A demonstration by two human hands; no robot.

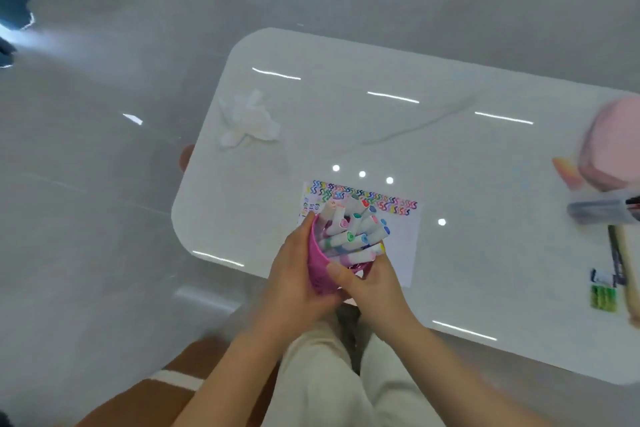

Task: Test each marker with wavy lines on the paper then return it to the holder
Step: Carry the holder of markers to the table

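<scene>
Apparently both hands (332,274) around holder (320,267).

No legible text or labels.

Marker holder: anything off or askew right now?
Yes. The pink holder is not standing on the table; left hand and right hand hold it tilted, markers fanning toward the paper. A crumpled tissue lies at the far left.

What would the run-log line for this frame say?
hands: left and right both grip holder | markers: in holder, tilted | paper: wavy rows along far edge | table
</scene>
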